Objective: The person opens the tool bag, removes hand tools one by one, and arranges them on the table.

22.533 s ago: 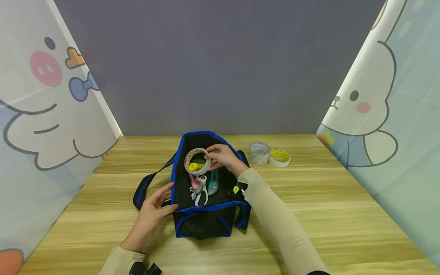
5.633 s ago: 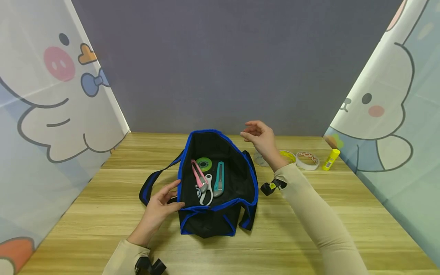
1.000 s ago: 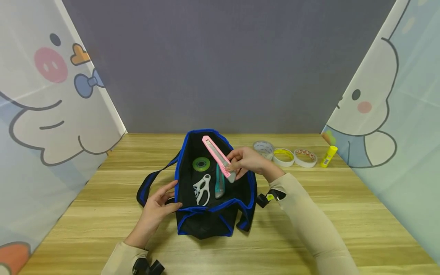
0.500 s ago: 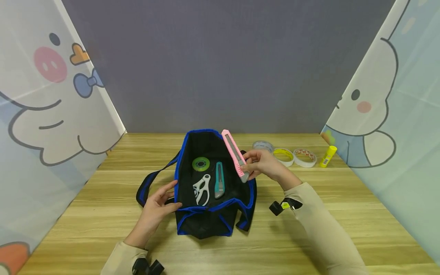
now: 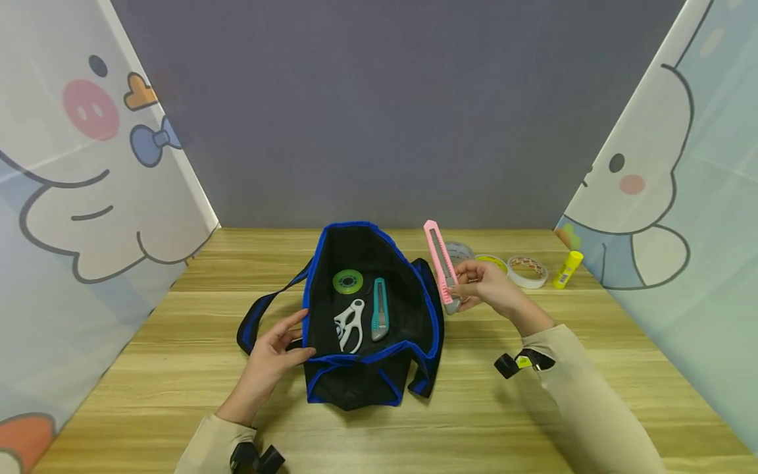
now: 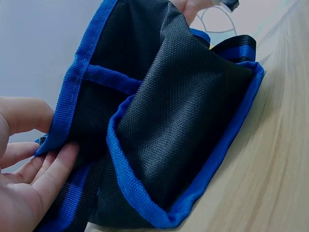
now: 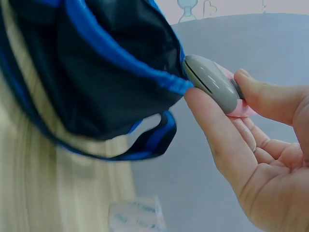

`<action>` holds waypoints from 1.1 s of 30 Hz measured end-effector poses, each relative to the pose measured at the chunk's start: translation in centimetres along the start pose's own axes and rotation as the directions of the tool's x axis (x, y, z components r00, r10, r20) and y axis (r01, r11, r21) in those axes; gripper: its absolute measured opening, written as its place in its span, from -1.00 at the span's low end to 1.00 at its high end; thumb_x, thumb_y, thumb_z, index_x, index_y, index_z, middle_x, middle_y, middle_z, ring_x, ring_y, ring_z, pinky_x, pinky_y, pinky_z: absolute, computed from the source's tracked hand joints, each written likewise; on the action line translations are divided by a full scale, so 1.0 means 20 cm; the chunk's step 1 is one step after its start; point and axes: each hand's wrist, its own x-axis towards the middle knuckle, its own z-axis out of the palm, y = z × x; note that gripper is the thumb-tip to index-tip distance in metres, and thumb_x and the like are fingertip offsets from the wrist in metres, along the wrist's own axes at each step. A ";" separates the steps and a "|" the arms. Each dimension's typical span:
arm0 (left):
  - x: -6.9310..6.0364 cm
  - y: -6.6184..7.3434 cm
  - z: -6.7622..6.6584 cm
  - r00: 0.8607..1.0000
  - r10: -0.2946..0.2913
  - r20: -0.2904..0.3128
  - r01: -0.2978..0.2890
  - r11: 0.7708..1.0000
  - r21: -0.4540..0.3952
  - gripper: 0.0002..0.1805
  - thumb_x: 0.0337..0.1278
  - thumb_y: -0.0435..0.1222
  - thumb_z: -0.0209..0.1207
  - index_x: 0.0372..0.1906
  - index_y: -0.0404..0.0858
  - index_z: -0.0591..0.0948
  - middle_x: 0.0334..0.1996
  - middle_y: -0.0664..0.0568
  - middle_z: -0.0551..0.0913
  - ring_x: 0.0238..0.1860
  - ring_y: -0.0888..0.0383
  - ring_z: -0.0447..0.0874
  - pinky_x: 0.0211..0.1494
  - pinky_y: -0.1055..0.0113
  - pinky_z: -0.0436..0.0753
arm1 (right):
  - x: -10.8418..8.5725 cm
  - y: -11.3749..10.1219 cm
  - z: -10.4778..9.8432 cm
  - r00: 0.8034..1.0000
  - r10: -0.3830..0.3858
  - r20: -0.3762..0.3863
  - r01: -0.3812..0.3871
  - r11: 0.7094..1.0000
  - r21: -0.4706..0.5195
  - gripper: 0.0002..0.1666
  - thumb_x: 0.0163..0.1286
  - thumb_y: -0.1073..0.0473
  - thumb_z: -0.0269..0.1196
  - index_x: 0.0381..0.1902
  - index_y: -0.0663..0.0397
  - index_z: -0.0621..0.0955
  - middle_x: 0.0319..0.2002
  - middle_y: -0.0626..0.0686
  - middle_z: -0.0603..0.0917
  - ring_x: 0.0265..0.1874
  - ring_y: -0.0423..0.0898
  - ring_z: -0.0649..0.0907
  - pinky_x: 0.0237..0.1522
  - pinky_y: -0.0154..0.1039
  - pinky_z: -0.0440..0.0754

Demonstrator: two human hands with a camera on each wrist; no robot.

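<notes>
A black bag (image 5: 355, 378) with blue trim stands open-topped on the table. My left hand (image 5: 269, 359) holds its left rim; in the left wrist view the thumb and fingers (image 6: 58, 166) pinch the blue edge. To the right of the bag, my right hand (image 5: 488, 286) pinches a pink utility knife (image 5: 441, 260) by its grey end, raised above the table and pointing up. Inside the bag lie a teal utility knife (image 5: 379, 309), a white tool (image 5: 351, 322) with a looped handle, resembling scissors, and a green disc-shaped roll (image 5: 347, 282).
Behind my right hand, a row on the table holds a clear tape roll (image 5: 458, 250), a yellow-cored tape roll (image 5: 491, 260), a white tape roll (image 5: 527, 272) and a yellow glue stick (image 5: 568, 269). A strap (image 5: 251, 326) loops out left of the bag. A grey panel (image 5: 379, 118) closes the back.
My right hand has lifted the pink utility knife out of the bag and carried it right, past the rim. Earlier, the white tape roll and glue stick left the bag. My left hand stays at the rim.
</notes>
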 end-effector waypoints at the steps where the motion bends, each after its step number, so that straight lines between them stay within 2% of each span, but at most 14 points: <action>1: 0.00 0.00 0.00 1.000 0.002 0.001 -0.002 1.000 0.000 -0.23 -0.03 -0.69 0.24 0.39 -0.58 0.29 0.08 -0.14 0.54 -0.03 0.23 0.63 -0.10 0.36 0.69 | -0.01 0.01 -0.01 1.000 0.001 0.000 -0.001 1.000 -0.001 -0.68 0.29 0.48 0.22 -0.06 0.60 0.44 -0.40 0.11 0.60 -0.50 -0.09 0.69 -0.41 -0.13 0.75; 8: 0.00 0.00 -0.01 1.000 0.017 0.015 -0.017 1.000 -0.018 -0.23 -0.02 -0.69 0.22 0.39 -0.60 0.27 0.08 -0.05 0.52 -0.02 0.22 0.62 -0.10 0.37 0.69 | -0.07 0.08 -0.06 0.999 0.038 -0.010 -0.038 0.999 -0.020 -0.70 0.29 0.47 0.22 -0.08 0.60 0.43 -0.41 0.14 0.59 -0.49 -0.05 0.70 -0.37 -0.01 0.74; 16: 0.00 -0.01 -0.01 0.999 0.025 0.020 -0.024 0.999 -0.027 -0.24 0.00 -0.68 0.22 0.39 -0.59 0.26 0.09 0.04 0.52 -0.01 0.23 0.62 -0.10 0.38 0.68 | -0.11 0.17 -0.09 0.993 0.120 -0.016 -0.120 0.993 0.010 -0.64 0.27 0.48 0.22 -0.04 0.62 0.40 -0.42 0.11 0.58 -0.50 -0.08 0.69 -0.36 -0.09 0.75; 22: 0.00 -0.01 0.00 1.000 0.013 0.017 -0.013 1.000 -0.018 -0.23 0.00 -0.68 0.22 0.40 -0.59 0.26 0.09 -0.05 0.52 -0.02 0.24 0.62 -0.10 0.38 0.69 | -0.13 0.25 -0.09 0.984 0.176 0.017 -0.177 0.984 0.029 -0.69 0.26 0.49 0.20 -0.07 0.54 0.41 -0.42 0.10 0.61 -0.49 -0.06 0.71 -0.37 -0.14 0.75; 29: 0.00 0.00 0.00 1.000 0.002 0.011 -0.001 1.000 -0.005 -0.23 0.01 -0.68 0.22 0.41 -0.57 0.27 0.13 -0.02 0.48 -0.01 0.25 0.60 -0.11 0.38 0.69 | -0.15 0.32 -0.10 0.973 0.229 0.041 -0.229 0.973 -0.012 -0.62 0.28 0.42 0.21 -0.02 0.58 0.40 -0.43 0.11 0.63 -0.53 -0.08 0.69 -0.39 -0.17 0.74; 33: 0.00 0.00 0.00 1.000 0.004 0.010 -0.004 1.000 -0.005 -0.23 0.00 -0.68 0.22 0.41 -0.57 0.27 0.13 -0.01 0.48 -0.01 0.25 0.60 -0.11 0.38 0.69 | -0.14 0.36 -0.10 0.959 0.281 0.041 -0.280 0.960 -0.019 -0.59 0.27 0.39 0.24 0.00 0.56 0.41 -0.45 0.11 0.64 -0.55 -0.10 0.68 -0.40 -0.17 0.74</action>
